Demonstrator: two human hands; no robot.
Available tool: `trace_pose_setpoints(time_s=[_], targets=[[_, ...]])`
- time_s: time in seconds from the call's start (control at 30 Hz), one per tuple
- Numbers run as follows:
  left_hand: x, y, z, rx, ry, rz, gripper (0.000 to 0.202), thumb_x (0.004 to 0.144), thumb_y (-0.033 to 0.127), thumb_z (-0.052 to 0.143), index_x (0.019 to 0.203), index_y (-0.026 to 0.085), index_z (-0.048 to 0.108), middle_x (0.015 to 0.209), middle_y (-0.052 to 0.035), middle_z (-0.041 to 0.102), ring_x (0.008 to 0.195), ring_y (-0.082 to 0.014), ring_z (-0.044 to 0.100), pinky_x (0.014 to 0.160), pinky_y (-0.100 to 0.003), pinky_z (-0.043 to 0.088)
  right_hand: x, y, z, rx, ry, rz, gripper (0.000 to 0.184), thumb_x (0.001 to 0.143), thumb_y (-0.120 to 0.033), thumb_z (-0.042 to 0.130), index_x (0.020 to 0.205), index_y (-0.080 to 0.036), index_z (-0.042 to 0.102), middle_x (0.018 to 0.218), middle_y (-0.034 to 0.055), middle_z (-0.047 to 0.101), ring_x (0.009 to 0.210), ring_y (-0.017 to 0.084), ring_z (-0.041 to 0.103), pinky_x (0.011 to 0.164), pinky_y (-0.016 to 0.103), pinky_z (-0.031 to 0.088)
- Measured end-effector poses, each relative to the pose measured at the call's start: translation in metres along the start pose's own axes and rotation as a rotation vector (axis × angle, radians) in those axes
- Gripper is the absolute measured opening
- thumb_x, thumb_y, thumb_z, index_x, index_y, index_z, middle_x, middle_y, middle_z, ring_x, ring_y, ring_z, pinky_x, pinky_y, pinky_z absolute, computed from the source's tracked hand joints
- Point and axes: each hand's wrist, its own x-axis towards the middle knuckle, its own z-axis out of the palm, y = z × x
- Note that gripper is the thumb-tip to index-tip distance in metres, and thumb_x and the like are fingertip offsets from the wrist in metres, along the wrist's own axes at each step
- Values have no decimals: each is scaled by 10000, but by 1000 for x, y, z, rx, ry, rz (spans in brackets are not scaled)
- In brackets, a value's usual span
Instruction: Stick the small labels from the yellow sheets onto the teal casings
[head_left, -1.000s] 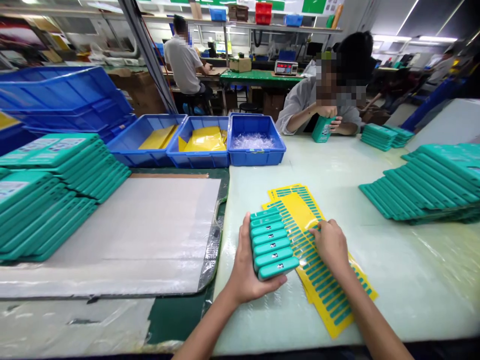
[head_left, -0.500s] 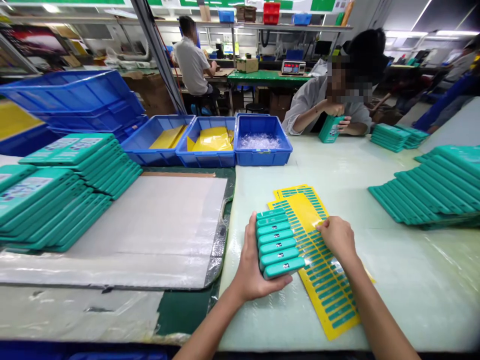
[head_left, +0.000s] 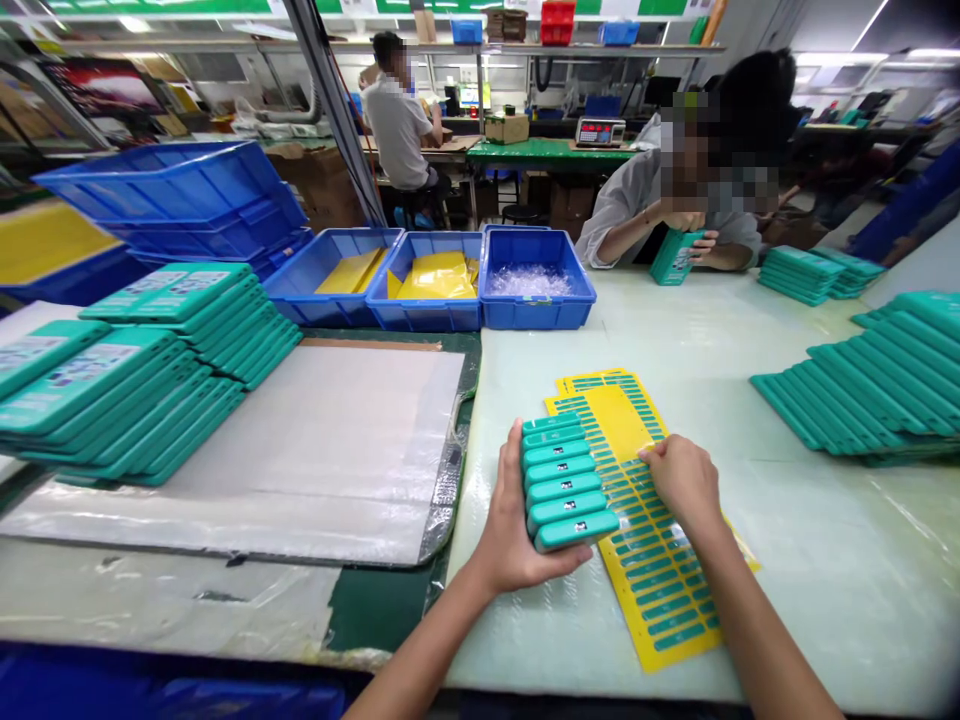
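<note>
1. Stacks of boxes: teal and flat, overlapped in rows at the far left, resting partly on a clear plastic sheet.
2. Blue bins: three side by side behind the plastic sheet. Two hold yellow sheets and one holds clear bits.
3. Left hand: clasped around a bundle of teal boxes. The bundle stands on edge on the table, fanned, with the thumb under the nearest box and the fingers behind.
4. Sticker sheet: yellow with rows of teal strips, lying flat just right of the bundle and touching it. A second sheet shows from under its far end.
5. Right hand: knuckles up, fingertips pressed to the sticker sheet beside the bundle. I cannot tell whether a strip is pinched.
6. Step in hand, as judged: picking a strip off the sheet for the box ends. Lifting one calls for a fingertip under its edge while the sheet stays flat and the bundle stays steady.
7. Rows of boxes: teal, at the far right.
8. Person across the table: holds one teal box upright.
</note>
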Motion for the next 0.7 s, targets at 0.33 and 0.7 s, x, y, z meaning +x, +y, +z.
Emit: trace_pose_setpoints(time_s=[0.33, 0.7], targets=[[1, 0, 1, -13, 7, 9, 1541, 698, 606, 994, 1785, 382, -74, 1736, -172, 388, 1581, -482, 469, 1350, -764, 277, -3, -4, 1, -15, 3, 9, 246, 1064, -283, 607, 987, -141, 794, 998, 185, 811, 893, 289, 760, 708, 334, 435], [1, -1, 2, -35, 13, 7, 1522, 686, 638, 989, 1776, 441, -55, 1762, -143, 336, 1616, -500, 405, 1342, -806, 235, -3, -4, -17, 340, 41, -128, 175, 905, -313, 618, 749, -236, 613, 749, 63, 717, 751, 239, 646, 697, 335, 396]])
